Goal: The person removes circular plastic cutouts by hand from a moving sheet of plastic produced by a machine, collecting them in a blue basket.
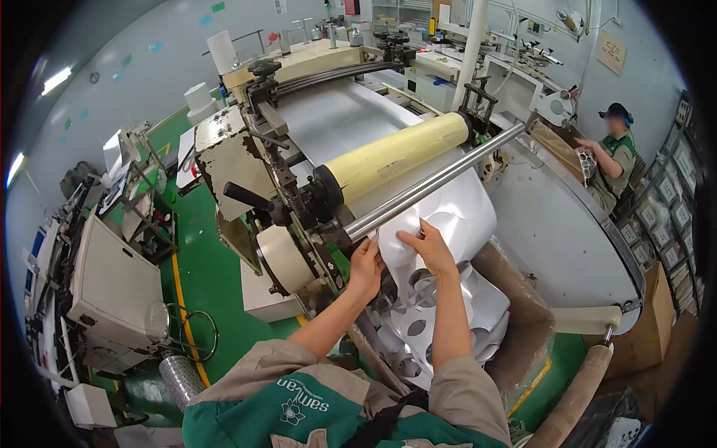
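Below a shiny steel bar, a silvery-white sheet with punched round holes hangs down into a brown box lined with plastic. My left hand is closed at the sheet's left edge, close to the bar's left end. My right hand pinches the sheet a little further right, thumb and fingers on a raised fold. Behind the bar lies a yellow roller, and a smooth silvery sheet runs over the machine bed beyond it.
A white wheel and black handle stick out left of my hands. Another person sits at the right by a bin. A grey cabinet stands left, a wrapped roll at lower right, a cardboard box beside it.
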Available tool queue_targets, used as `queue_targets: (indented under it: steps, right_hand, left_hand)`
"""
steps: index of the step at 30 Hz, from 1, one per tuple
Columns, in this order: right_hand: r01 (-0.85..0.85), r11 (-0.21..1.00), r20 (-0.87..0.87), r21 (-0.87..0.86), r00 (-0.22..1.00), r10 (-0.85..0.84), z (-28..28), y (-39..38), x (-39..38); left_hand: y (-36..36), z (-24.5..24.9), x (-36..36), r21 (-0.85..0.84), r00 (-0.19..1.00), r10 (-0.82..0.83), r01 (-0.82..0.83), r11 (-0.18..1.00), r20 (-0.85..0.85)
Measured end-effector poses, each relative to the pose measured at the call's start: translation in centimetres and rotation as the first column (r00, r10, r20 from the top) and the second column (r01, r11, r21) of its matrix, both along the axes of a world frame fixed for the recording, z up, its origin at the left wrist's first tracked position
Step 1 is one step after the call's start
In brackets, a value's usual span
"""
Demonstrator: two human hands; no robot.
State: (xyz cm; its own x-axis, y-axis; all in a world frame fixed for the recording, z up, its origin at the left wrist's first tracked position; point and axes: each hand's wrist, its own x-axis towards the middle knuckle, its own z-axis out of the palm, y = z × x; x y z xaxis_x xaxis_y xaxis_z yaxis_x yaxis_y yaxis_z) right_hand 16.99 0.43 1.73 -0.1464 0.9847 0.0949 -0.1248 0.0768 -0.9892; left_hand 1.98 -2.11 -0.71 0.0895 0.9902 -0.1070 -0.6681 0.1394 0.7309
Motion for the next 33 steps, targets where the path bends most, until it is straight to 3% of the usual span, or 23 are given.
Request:
queue_targets:
  steps: [4,7,10,13,16,18,20,21,24,27,28,29,31,33]
  right_hand:
    - [0.167,0.986,-0.022,-0.025,0.986,-0.168,-1.4,-1.1,0.7]
    - [0.203,0.979,-0.434,-0.034,0.879,-0.197,-3.2,-2.7,2.7]
    - [0.202,0.947,-0.835,-0.251,0.45,-0.318,-4.5,-4.4,5.7]
    - [0.303,0.939,-0.864,-0.162,0.416,-0.283,-3.5,-5.3,7.2]
    - [0.366,0.929,-0.65,-0.062,0.691,-0.316,-0.3,-5.6,5.2]
    - [0.338,0.941,-0.395,-0.001,0.864,-0.311,0.2,-4.8,4.7]
    - [0.225,0.974,-0.335,0.031,0.92,-0.202,0.4,-4.0,3.2]
    - [0.205,0.978,-0.251,0.045,0.95,-0.188,0.8,-3.6,2.4]
    - [0.191,0.98,-0.045,0.053,0.981,-0.189,0.4,-1.6,-0.1]
    - [0.201,0.98,0.012,0.01,0.98,-0.201,0.7,-2.4,-1.1]
    - [0.181,0.983,-0.033,0.027,0.983,-0.18,-0.5,-2.3,-0.8]
    - [0.236,0.972,-0.226,-0.005,0.946,-0.231,-1.6,-2.5,-0.3]
    - [0.315,0.943,-0.572,-0.106,0.757,-0.317,-3.0,-3.3,0.6]
    - [0.391,0.9,-0.636,-0.191,0.649,-0.417,-4.6,-3.8,2.9]
  left_hand:
    - [0.2,-1.1,0.0,0.006,1.0,-0.002,0.002,1.0,0.021]
    - [-0.8,-0.8,0.5,0.033,0.999,-0.015,0.017,0.999,-0.051]
    - [-1.8,-1.4,1.1,0.017,0.995,0.003,-0.001,1.0,-0.1]
    - [-1.7,-2.4,0.5,0.01,0.975,-0.102,0.106,0.994,-0.198]
    - [-3.2,-3.3,0.2,-0.122,0.896,-0.317,0.293,0.948,-0.31]
    - [-3.1,-2.5,0.3,-0.037,0.938,-0.151,0.147,0.988,-0.312]
    - [-1.8,-1.9,-0.6,0.01,0.935,-0.057,0.065,0.998,-0.35]
    - [-1.6,0.3,-0.3,0.101,0.968,0.011,0.014,0.995,-0.251]
    - [0.1,-0.5,-1.0,0.01,0.988,-0.078,0.08,0.997,-0.136]
    - [-0.4,-0.3,-0.7,0.016,0.993,-0.114,0.115,0.993,-0.034]
    - [-0.4,-0.7,-0.8,0.023,0.992,-0.128,0.128,0.991,-0.022]
    - [-0.4,-1.1,-1.0,0.026,0.99,-0.143,0.143,0.989,-0.01]
    - [-0.4,-0.2,-1.2,-0.004,0.975,-0.22,0.22,0.976,-0.043]
    - [-0.4,1.0,-1.0,-0.039,0.969,-0.194,0.19,0.981,-0.152]
